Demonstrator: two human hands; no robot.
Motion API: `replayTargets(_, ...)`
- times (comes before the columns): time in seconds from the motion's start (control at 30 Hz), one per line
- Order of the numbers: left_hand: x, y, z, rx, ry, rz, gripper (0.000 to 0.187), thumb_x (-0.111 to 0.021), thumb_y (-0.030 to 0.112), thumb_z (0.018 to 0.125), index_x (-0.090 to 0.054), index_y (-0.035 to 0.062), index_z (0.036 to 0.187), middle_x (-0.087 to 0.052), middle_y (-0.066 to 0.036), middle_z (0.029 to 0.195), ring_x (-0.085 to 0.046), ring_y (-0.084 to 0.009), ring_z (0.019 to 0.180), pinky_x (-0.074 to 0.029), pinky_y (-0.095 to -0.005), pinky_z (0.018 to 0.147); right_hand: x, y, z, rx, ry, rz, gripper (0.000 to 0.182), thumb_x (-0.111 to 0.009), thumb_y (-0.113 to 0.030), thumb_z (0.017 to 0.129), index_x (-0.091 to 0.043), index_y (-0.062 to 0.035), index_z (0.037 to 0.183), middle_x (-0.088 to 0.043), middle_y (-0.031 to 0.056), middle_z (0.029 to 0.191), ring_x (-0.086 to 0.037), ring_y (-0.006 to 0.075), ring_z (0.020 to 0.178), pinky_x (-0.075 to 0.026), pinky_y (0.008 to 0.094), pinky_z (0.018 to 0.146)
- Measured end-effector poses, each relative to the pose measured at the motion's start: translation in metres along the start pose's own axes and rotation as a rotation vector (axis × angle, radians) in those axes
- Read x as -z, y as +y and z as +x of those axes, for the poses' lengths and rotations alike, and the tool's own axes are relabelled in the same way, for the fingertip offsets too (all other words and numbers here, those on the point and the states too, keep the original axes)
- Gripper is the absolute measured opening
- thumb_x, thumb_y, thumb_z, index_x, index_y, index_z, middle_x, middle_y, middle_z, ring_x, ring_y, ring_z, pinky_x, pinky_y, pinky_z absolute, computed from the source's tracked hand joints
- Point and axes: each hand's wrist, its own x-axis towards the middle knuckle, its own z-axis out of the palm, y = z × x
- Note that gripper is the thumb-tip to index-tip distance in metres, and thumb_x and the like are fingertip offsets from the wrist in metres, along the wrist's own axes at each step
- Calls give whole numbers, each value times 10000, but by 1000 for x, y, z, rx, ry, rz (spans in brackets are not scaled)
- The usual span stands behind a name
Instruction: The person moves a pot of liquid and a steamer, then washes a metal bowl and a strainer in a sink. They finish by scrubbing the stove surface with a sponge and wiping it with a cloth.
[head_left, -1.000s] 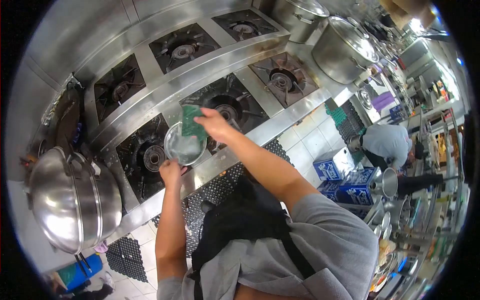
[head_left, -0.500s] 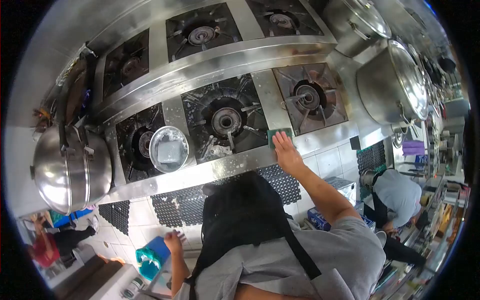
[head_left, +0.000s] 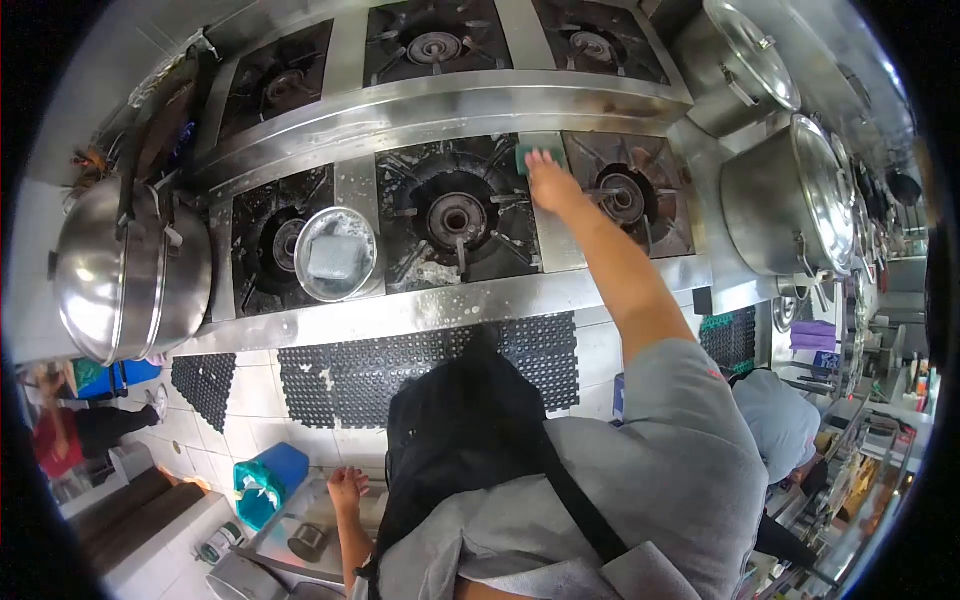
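My right hand (head_left: 550, 180) presses a green scouring pad (head_left: 522, 160) onto the steel strip (head_left: 556, 235) between two front burners, near its far end. Left of it is the middle front burner (head_left: 456, 220), with suds spattered over its black plate. A metal bowl (head_left: 372, 270) rests at the stove's left front, holding a pale block (head_left: 336, 257) and some foam. My left hand (head_left: 347, 488) hangs low by my side, away from the stove, its fingers loosely apart and nothing in them.
Large lidded pots (head_left: 775, 205) stand at the right. A big rounded steel pan (head_left: 95, 270) is at the left. Black rubber mats (head_left: 350, 370) cover part of the floor. A blue bin (head_left: 285, 465) stands behind my left hand. Other people (head_left: 775, 415) are at both sides.
My right hand has slid the scouring pad from the front edge to the far end of the steel strip. My left hand stays low. The view has shifted slightly.
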Motion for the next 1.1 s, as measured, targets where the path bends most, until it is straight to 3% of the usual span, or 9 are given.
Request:
replayTargets(0.1, 28, -59, 29, -304, -161, 272, 163, -566, 175, 937, -548, 14, 955, -659, -124, 813, -677, -231, 632, -549, -359, 464, -16, -16, -102, 29, -21, -55, 577, -417, -91, 929, -290, -11, 1486, -277, 189, 1552, -250, 350, 1442, -269, 426, 1168)
replayTargets(0.23, 68, -83, 46, 117, -94, 16, 195, -582, 205, 931, -548, 14, 955, -658, -130, 810, -673, -244, 623, -551, -377, 463, -39, -57, -222, -82, 19, -11, 572, -431, -102, 926, -304, 0, 1475, -286, 192, 1549, -251, 349, 1443, -237, 414, 1180)
replayTargets(0.33, 120, -131, 77, -145, -169, 245, 189, -579, 205, 930, -550, 19, 953, -660, -132, 829, -677, -245, 642, -556, -375, 480, -76, -89, -265, -216, 85, -31, 546, -409, -131, 951, -309, 16, 1467, -289, 198, 1545, -226, 324, 1458, -215, 389, 1188)
replayTargets(0.4, 159, -142, 94, -195, -223, 275, 190, -576, 207, 934, -546, 22, 961, -659, -130, 839, -679, -245, 658, -557, -369, 491, -104, -131, -266, -40, 522, -84, 489, -461, -79, 927, -396, 19, 1401, -400, 251, 1448, -329, 414, 1383, -266, 469, 1153)
replayTargets(0.47, 177, -135, 90, -234, -268, 305, 190, -574, 210, 937, -542, 25, 968, -658, -128, 850, -682, -245, 674, -558, -364, 502, -80, -206, -247, -123, 162, 170, 442, -446, -43, 894, -458, 8, 1333, -460, 252, 1369, -399, 402, 1322, -274, 483, 1145)
replayTargets(0.53, 186, -87, 65, 5, 17, 82, 175, -559, 205, 945, -536, 32, 961, -655, -123, 865, -683, -241, 695, -546, -344, 504, -119, -268, -231, 168, 460, 237, 535, -484, -12, 828, -452, 18, 1361, -429, 245, 1427, -349, 392, 1381, -274, 494, 1146)
replayTargets(0.73, 193, -66, 34, -203, 146, -90, 149, -538, 183, 952, -536, 45, 896, -640, -104, 776, -675, -235, 654, -496, -321, 435, -119, -415, -195, 493, 102, 269, 619, -458, -9, 866, -366, -93, 1472, -260, 107, 1581, -184, 282, 1478, -153, 415, 1218)
replayTargets(0.9, 164, -126, 17, -470, -54, 240, 168, -537, 173, 953, -585, 40, 863, -611, -106, 700, -661, -244, 618, -475, -325, 406, -105, -349, -213, 459, 199, 280, 585, -454, -42, 887, -371, -80, 1465, -278, 116, 1571, -204, 277, 1473, -149, 410, 1220)
replayTargets(1.1, 116, -196, -15, -887, -99, 1257, 139, -617, 242, 817, -683, 133, 873, -680, -77, 765, -668, -266, 659, -510, -399, 507, -69, -65, -302, 140, 481, 150, 504, -553, -129, 882, -482, -45, 1374, -452, 144, 1452, -372, 316, 1386, -256, 427, 1175)
